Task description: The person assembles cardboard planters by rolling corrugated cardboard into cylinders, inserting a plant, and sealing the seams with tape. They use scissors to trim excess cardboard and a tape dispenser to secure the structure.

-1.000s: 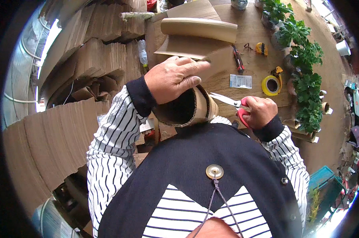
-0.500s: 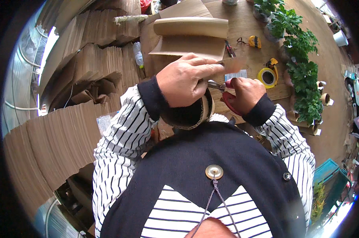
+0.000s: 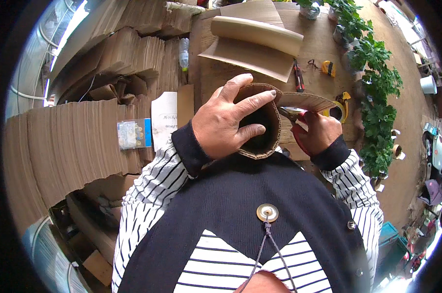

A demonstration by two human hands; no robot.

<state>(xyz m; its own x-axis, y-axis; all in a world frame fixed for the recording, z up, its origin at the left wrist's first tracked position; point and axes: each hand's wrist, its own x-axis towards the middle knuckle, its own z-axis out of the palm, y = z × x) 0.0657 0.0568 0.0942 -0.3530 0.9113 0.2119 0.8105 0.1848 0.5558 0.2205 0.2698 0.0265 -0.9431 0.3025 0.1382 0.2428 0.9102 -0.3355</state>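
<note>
My left hand [image 3: 228,122] grips a roll of brown corrugated cardboard [image 3: 262,139], held close to my chest with its open end facing me. A loose flap of the same cardboard [image 3: 306,100] sticks out to the right. My right hand [image 3: 318,133] holds red-handled scissors [image 3: 295,118], their blades at the flap beside the roll. Both sleeves are striped black and white.
A wooden table [image 3: 318,49] carries a folded cardboard sheet [image 3: 252,44], a yellow tape roll [image 3: 339,110], a red tool [image 3: 298,75] and a small yellow tool [image 3: 328,68]. Stacks of flat cardboard [image 3: 84,122] fill the left. Potted green plants [image 3: 377,93] line the right.
My hands have come together: the left turned the roll toward me and the right brought the scissors from beside the roll to its flap.
</note>
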